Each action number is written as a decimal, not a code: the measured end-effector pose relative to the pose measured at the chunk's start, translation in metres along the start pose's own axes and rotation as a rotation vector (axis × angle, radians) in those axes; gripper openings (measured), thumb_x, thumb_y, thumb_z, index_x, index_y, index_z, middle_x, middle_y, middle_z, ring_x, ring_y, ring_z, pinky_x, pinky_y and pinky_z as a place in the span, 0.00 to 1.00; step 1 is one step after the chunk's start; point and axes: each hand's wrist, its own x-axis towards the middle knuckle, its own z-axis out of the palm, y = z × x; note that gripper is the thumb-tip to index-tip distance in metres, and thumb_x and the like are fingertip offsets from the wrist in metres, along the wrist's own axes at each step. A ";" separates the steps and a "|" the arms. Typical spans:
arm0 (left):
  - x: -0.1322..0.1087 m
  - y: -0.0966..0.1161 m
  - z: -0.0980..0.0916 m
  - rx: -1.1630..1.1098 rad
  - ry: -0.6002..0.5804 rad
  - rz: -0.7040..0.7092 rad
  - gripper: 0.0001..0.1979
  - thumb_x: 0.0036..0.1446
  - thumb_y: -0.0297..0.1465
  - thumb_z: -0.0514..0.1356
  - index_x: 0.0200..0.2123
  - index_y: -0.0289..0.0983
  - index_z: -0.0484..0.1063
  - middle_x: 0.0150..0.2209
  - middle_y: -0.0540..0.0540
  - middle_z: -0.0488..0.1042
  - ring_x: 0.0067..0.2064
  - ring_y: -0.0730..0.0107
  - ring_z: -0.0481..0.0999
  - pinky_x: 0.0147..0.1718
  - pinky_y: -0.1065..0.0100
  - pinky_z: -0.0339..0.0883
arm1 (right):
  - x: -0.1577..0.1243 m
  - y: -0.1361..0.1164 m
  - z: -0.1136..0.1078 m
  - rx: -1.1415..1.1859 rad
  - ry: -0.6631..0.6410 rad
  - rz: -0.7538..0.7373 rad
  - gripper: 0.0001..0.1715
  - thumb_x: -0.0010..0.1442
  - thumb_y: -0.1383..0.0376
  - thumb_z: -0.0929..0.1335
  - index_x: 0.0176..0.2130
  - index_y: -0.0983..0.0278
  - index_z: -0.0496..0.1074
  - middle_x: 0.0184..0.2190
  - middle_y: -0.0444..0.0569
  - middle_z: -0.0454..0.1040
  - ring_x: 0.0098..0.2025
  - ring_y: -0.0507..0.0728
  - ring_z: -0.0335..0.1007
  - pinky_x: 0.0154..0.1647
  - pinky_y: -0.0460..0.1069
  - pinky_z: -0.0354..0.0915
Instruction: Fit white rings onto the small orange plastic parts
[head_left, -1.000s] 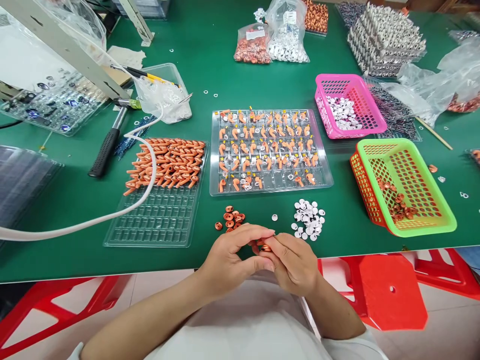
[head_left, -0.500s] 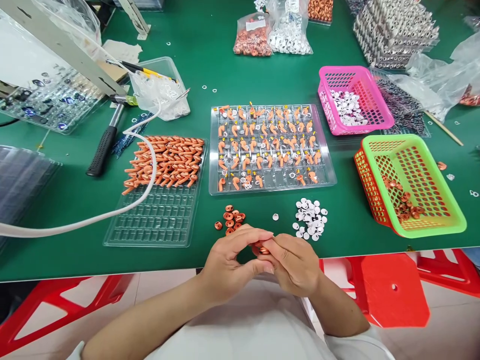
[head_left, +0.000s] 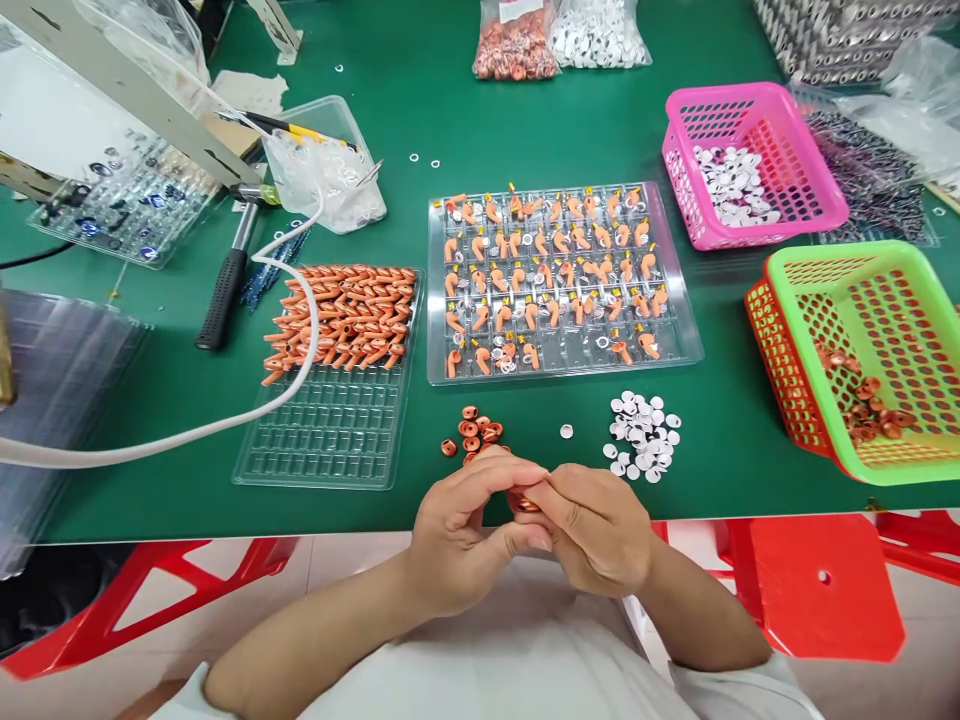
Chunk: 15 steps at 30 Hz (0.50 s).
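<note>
At the table's front edge, my left hand (head_left: 472,530) and my right hand (head_left: 600,525) meet around a small copper-coloured earbud shell (head_left: 527,501). Fingertips of both hands pinch it from either side and cover most of it. Just beyond my left hand lies a pile of loose copper-coloured shells (head_left: 480,430). A heap of small white discs (head_left: 643,436) is beyond my right hand, with one single disc (head_left: 566,432) apart from it. Farther back, a clear tray (head_left: 570,362) carries rows of orange earbud pieces with yellow tips.
On the left, another clear tray (head_left: 319,425) is partly filled with copper-coloured stemmed pieces (head_left: 345,315). A white cable (head_left: 225,425) crosses it, near a hammer (head_left: 223,300). A green basket (head_left: 900,320) and a pink basket (head_left: 810,180) stand on the right.
The camera view has shifted, so the baskets appear farther right and the back of the table is cut off. Both hands keep nearly the same pinch on the earbud shell.
</note>
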 end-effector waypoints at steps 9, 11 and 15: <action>0.003 -0.003 -0.004 -0.057 0.048 -0.159 0.15 0.53 0.32 0.71 0.44 0.37 0.79 0.36 0.41 0.80 0.38 0.62 0.77 0.40 0.61 0.73 | 0.008 0.005 0.007 -0.046 0.002 0.042 0.23 0.65 0.73 0.62 0.60 0.67 0.64 0.28 0.49 0.76 0.26 0.54 0.70 0.24 0.47 0.68; 0.004 -0.005 -0.004 -0.054 0.051 -0.245 0.16 0.52 0.34 0.71 0.44 0.36 0.79 0.38 0.40 0.80 0.39 0.61 0.78 0.40 0.62 0.74 | 0.006 0.007 0.007 -0.061 0.044 0.064 0.23 0.65 0.73 0.62 0.59 0.65 0.65 0.29 0.49 0.77 0.26 0.53 0.71 0.24 0.47 0.68; 0.006 -0.006 -0.003 -0.087 0.011 -0.348 0.19 0.51 0.34 0.72 0.46 0.37 0.78 0.40 0.40 0.80 0.40 0.61 0.78 0.39 0.65 0.75 | 0.003 0.007 0.003 -0.060 0.064 0.123 0.20 0.65 0.73 0.64 0.56 0.65 0.67 0.33 0.50 0.79 0.31 0.54 0.75 0.29 0.47 0.72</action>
